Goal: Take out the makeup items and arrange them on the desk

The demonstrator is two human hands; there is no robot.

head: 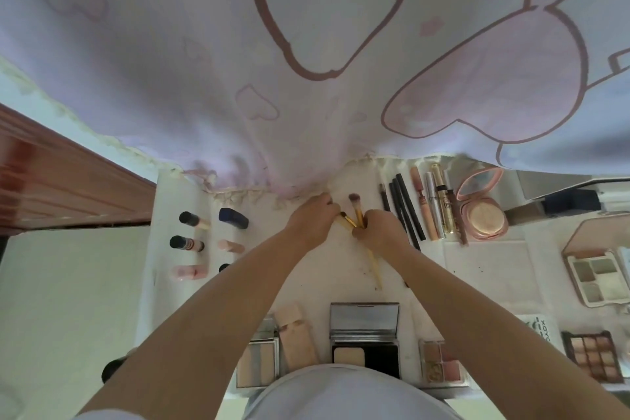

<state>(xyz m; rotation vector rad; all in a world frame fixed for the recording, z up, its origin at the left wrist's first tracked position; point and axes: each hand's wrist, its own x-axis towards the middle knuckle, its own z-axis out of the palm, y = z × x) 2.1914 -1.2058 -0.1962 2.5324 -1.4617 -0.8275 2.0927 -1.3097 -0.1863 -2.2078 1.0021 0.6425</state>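
Head view, looking down on the bench point(484, 269), covered with a white cloth. Both arms stretched out to the middle of the back edge. Right hand point(381, 228) curled round a bunch of gold-handled brushes point(358, 215), soft tips pointing to the back edge, long handles point(375, 269) poking out toward the front. Left hand point(312, 216) pinching the tip end of one brush from the bunch, fingers bent; can't tell just how many brushes in all.

Already laid out: bottles and lipsticks point(191, 244) near the left edge, in two short rows. Black pencils point(404, 211) just right of the hands, then tubes and mascara point(434, 204), side by side. Round pink compact point(480, 211), lid up, near the back right corner. Powder cases point(364, 334) and eye colour trays point(441, 361) along the front edge, more trays point(589, 269) by the right edge. Big cloth with hearts point(306, 44) hanging behind the back edge.

Step in hand, most likely: pulling brushes out one by one to lay down. Most things out already, so task well along. Next move needs: one brush slid free without dragging the rest, then set flat in the bare spot at the middle, straight like the pencils, not bumping them.
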